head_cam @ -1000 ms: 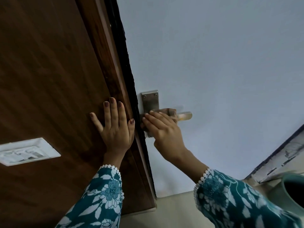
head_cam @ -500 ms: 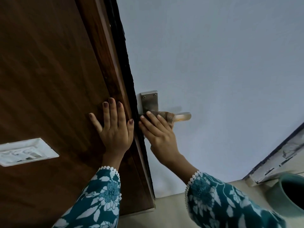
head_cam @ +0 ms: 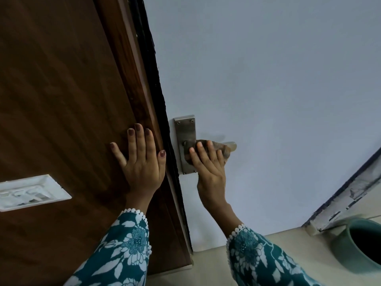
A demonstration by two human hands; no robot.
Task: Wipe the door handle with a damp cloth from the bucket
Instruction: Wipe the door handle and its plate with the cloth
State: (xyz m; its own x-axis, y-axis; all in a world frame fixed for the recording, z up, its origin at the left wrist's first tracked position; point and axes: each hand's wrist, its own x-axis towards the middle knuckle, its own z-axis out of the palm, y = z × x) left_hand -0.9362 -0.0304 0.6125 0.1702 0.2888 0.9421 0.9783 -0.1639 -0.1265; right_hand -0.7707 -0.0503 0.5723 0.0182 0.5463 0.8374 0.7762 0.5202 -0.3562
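A metal door handle (head_cam: 232,145) with a steel backplate (head_cam: 185,129) is fixed to the pale blue door. My right hand (head_cam: 208,170) presses a brownish cloth (head_cam: 221,150) around the lever near the backplate; only the lever's tip shows past the cloth. My left hand (head_cam: 142,159) lies flat, fingers spread, against the brown wooden frame (head_cam: 132,79) just left of the handle, holding nothing. A green bucket (head_cam: 358,244) stands on the floor at the lower right, its inside dark.
A white switch plate (head_cam: 31,193) sits on the brown wooden panel at the left. A worn white skirting edge (head_cam: 350,199) runs along the wall at the right, above the beige floor (head_cam: 210,265).
My right hand has slid the cloth slightly along the lever, showing more of the backplate; the left hand stays flat on the frame.
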